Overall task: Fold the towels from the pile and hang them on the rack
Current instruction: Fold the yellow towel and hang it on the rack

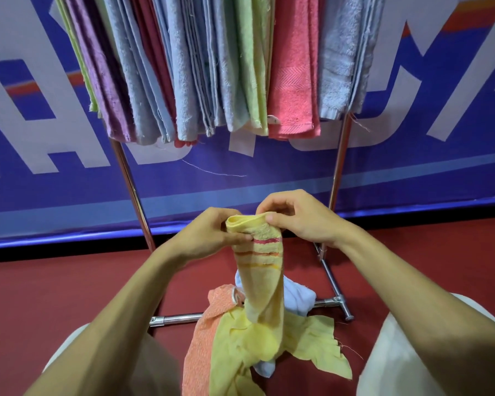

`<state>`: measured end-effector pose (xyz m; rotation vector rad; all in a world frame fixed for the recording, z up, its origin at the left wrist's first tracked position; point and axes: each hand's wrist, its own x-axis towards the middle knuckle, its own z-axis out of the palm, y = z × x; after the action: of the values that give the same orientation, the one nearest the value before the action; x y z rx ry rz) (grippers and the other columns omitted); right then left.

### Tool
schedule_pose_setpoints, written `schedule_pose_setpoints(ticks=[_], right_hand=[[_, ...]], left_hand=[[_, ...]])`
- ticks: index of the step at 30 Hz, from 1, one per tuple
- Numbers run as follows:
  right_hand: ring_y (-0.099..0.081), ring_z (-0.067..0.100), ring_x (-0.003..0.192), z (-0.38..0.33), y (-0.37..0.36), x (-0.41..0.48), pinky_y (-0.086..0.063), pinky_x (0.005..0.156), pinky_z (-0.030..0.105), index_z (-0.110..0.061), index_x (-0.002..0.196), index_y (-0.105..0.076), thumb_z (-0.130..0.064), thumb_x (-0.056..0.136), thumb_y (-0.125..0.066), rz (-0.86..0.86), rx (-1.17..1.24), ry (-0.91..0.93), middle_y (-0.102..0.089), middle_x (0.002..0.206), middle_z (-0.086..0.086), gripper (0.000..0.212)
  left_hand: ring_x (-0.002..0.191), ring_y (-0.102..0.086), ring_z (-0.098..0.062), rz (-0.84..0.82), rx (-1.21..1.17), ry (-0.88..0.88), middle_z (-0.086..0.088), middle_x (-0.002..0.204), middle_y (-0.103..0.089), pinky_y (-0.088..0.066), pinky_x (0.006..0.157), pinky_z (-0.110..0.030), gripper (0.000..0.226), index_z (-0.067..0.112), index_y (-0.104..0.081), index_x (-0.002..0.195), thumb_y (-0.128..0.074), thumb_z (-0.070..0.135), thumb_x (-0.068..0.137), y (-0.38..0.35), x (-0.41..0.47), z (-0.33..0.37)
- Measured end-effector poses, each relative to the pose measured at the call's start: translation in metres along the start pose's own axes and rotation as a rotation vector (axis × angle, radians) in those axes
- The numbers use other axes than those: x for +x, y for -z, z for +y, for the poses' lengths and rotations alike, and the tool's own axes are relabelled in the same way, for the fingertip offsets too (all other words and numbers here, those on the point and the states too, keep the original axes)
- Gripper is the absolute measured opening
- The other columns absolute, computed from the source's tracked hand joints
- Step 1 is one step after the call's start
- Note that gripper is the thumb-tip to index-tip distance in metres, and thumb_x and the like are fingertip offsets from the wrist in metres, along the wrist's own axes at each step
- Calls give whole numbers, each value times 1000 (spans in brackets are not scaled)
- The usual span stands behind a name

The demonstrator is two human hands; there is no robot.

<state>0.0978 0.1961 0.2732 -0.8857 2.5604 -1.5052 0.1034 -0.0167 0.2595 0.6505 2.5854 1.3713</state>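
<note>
Forearms, yours, sat nearest the lens, entering from both lower corners, with pale knees cut off at the frame edge.

Head view, itemised:
- Left hand (209,232): fingers curled, thumb and fingertips pinching the towel (262,270) at the left of its top fold.
- Right hand (300,218): fingers curled, pinching the same top fold from the right.
- Towel: yellow with red and orange stripes. You held it up between your hands, in front of the rack (337,167), as a narrow strip whose lower end reached the pile (240,338).
- Pile: on the red floor (69,295) between your knees, at the rack's foot. An orange cloth (203,332), a yellow cloth (312,341) and a pale blue-white one (297,298) could be counted.
- Hung towels (212,67): many, packed side by side across the rack.

Progress, as a judgement: you were well along, with most towels hung, one mid-fold and at least three to go.

Not determinable: the top rail lay out of frame, so free space on it could not be told. The towel hid the pile's middle. Its number of folds was unclear. The banner (40,138) lettering was cut off.
</note>
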Motion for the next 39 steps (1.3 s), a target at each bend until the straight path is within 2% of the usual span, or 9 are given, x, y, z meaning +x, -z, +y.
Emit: schedule_pose_setpoints(ticks=[3, 8, 10, 12, 15, 20, 28, 34, 39], right_hand=[[-57, 14, 76, 8, 1, 3, -49, 75, 39, -11, 90, -67, -3, 91, -58, 111, 2, -11, -66, 82, 7, 12], [-59, 13, 77, 18, -10, 2, -46, 81, 32, -16, 115, -61, -34, 92, -62, 116, 130, -194, -63, 78, 1, 29], [-66, 12, 89, 24, -13, -1, -50, 87, 33, -13, 112, -65, -45, 88, -65, 40, 119, -233, -71, 95, -1, 40], [-59, 11, 76, 24, -15, -4, -45, 75, 32, -4, 99, -68, -51, 82, -68, -5, 80, -228, -69, 82, 8, 51], [-52, 10, 65, 16, -16, -9, -44, 67, 29, 3, 92, -68, -35, 86, -70, 23, 106, -225, -64, 67, 12, 38], [-61, 19, 84, 0, -18, -5, -50, 89, 45, 3, 102, -66, -12, 92, -62, 145, 232, -180, -70, 93, 25, 17], [-60, 11, 77, -63, 7, 29, -49, 74, 33, -15, 89, -68, -4, 92, -59, 371, 228, -8, -67, 80, 2, 15], [-61, 14, 79, -98, 36, 38, -52, 75, 39, -4, 93, -70, -10, 91, -63, 453, 93, 77, -72, 88, 17, 10], [-58, 4, 74, -154, 68, 57, -47, 73, 23, -3, 97, -69, -5, 93, -59, 519, 89, 227, -67, 85, 4, 11]], left_hand=[[64, -47, -9, 60, -35, -42, 5, 66, -53, -39, 63, -29, 27, 4, -59, 75, -71, 25, 85, -5, 0, 0], [72, -53, -12, 171, -149, -79, 0, 73, -59, -45, 70, -39, 27, 6, -62, 79, -67, 31, 88, -10, 0, 7], [78, -57, -15, 212, -213, -92, -7, 81, -64, -49, 76, -47, 29, 4, -64, 86, -65, 32, 89, -11, -1, 10], [79, -58, -17, 262, -266, -110, -11, 84, -65, -51, 77, -48, 27, 4, -67, 89, -64, 31, 90, -10, -4, 15], [80, -61, -16, 330, -323, -108, -7, 85, -68, -52, 75, -42, 18, 9, -70, 92, -62, 24, 92, -9, -9, 21], [78, -66, -8, 482, -487, -77, 4, 82, -72, -53, 68, -24, 14, 12, -70, 95, -59, 21, 93, -10, -14, 31], [77, -62, -4, 483, -374, -178, 10, 78, -72, -53, 76, -24, 8, 17, -73, 86, -68, 22, 82, 39, -9, 85], [76, -62, -10, 469, -170, -187, -4, 83, -67, -55, 71, -35, 20, 5, -69, 96, -62, 23, 92, 81, -8, 136], [95, -70, -24, 592, -465, -261, -15, 102, -71, -59, 81, -37, 24, 4, -69, 103, -63, 24, 91, 106, 4, 187]])
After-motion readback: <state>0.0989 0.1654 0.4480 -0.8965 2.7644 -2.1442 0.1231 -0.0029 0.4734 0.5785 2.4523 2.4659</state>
